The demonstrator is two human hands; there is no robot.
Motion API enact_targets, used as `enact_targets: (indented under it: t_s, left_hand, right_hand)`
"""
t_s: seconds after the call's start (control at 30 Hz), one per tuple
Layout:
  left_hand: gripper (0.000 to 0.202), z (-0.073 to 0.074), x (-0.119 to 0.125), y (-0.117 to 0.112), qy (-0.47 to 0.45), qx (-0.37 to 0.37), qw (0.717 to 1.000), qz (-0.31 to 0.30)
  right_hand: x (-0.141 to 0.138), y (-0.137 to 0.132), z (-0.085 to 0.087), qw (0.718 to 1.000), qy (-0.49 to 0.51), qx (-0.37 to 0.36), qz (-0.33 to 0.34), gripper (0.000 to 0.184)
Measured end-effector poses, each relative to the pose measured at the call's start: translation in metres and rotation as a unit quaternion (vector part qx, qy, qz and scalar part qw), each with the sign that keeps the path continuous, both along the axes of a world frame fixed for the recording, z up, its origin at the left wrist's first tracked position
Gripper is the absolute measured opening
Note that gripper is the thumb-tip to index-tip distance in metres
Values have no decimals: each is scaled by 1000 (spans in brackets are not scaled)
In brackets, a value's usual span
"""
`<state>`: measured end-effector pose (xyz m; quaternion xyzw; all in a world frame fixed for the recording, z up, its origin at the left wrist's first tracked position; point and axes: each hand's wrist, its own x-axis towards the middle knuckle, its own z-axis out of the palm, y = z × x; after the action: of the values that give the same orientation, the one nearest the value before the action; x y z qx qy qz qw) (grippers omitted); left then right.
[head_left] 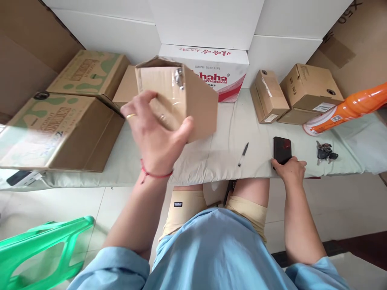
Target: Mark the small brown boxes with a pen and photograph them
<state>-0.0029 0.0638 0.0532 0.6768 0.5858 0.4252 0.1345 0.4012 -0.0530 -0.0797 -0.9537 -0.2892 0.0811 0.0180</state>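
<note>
left hand [149, 125], fingers spread, grips a tan blocky cardboard box [178, 100], tilted, at 11 o'clock; right hand [292, 171] touches a black rectangular phone [281, 148] at 3 o'clock, its grip indeterminable. the box appears lifted, not yet set down.

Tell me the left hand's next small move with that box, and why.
Probably ease the cardboard box level onto the cloth left of the pen: only the left hand grips it, it looks tilted, and the right hand touches the phone.
</note>
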Motion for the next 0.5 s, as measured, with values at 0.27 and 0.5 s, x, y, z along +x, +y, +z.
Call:
enact_targets:
  t_s: [0.27,0.5]
  left_hand:
    - [80,-36,70,45,18,41,998,45]
    - [78,-51,45,50,-54,10,996,-65]
  right_hand:
    - [-8,-9,11,1000,25,5,-10,85]
    - [12,-19,3,980,152,124,-25,105]
